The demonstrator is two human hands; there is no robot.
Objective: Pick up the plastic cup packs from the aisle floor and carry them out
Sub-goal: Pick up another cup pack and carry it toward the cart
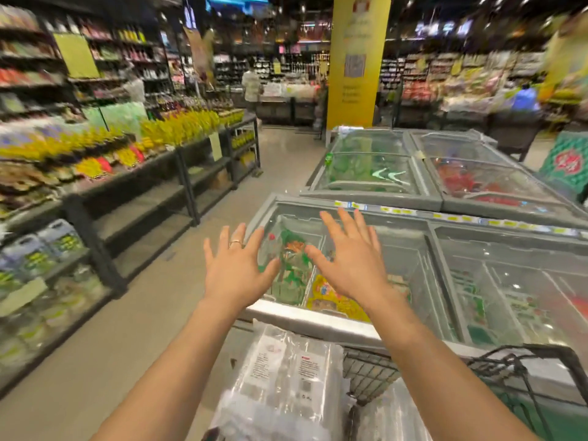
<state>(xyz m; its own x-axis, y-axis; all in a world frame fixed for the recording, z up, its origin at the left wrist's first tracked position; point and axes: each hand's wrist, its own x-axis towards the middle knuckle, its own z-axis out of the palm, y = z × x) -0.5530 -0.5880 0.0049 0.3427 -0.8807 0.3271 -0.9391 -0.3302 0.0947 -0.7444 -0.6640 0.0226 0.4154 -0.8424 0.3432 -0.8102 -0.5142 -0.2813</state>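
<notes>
Beside the chest freezer, left hand and right hand hover with fingers spread wide, holding nothing, while the plastic cup packs sit below between the forearms by a wire cart; carry-out stage, probably, with both hands needing to drop and grip.

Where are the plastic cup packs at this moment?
In the head view, the cup packs lie at the bottom centre, beside the left of the wire cart, just before the near freezer.
</notes>
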